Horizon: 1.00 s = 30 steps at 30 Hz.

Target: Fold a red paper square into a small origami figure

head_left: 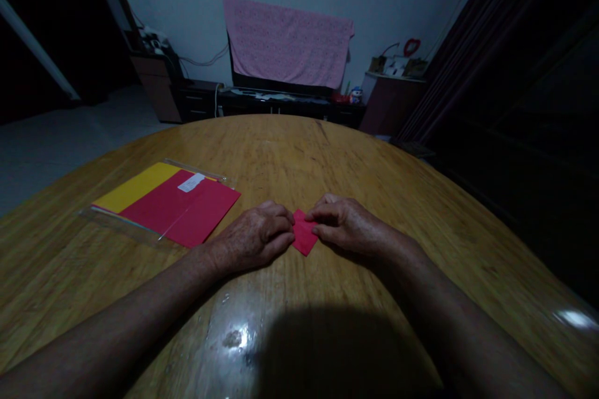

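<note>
A small folded piece of red paper (305, 238) lies on the wooden table, diamond-shaped, one corner toward me. At its left corner, the curled fingers of my left hand (255, 234) press on the paper's edge. The thumb and forefinger of my right hand (349, 224) pinch it along the right side. Both hands rest low, close to the tabletop, and partly cover the paper's side corners. Beyond my left hand is a clear plastic packet (171, 163) of coloured paper, with a red sheet (163, 209) and a yellow sheet (140, 186) showing.
The round wooden table (290, 149) has a glossy top. Past its far edge stand a low dark cabinet (196, 100) and a screen draped with a pink cloth (290, 43). A side cabinet (393, 103) and a dark curtain (463, 43) are at the right.
</note>
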### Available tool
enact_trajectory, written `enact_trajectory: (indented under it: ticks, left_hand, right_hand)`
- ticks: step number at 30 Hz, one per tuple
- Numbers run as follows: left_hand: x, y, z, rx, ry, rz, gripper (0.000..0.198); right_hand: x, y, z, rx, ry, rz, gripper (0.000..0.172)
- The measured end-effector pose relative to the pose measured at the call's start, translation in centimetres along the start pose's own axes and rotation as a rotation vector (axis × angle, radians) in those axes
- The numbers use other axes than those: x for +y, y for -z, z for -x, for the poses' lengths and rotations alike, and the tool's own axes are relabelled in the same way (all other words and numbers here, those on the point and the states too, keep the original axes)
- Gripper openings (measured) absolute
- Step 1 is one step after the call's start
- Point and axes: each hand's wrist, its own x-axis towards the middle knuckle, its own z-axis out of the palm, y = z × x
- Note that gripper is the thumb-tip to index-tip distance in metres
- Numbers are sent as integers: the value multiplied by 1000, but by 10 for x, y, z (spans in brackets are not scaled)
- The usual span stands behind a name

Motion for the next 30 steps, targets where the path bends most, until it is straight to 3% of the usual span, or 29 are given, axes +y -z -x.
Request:
enact_trajectory:
  ticks: [7,14,30]
  left_hand:
    - [6,-9,-5,-15,115,-100,25]
    - [9,-8,-3,-67,101,-133,28]
    - [8,-7,-3,-34,58,-160,33]
  right_hand:
    - [7,3,3,-20,-25,-26,15]
    - [12,8,6,-68,-21,-60,17]
    - [11,11,7,-77,-30,-116,18]
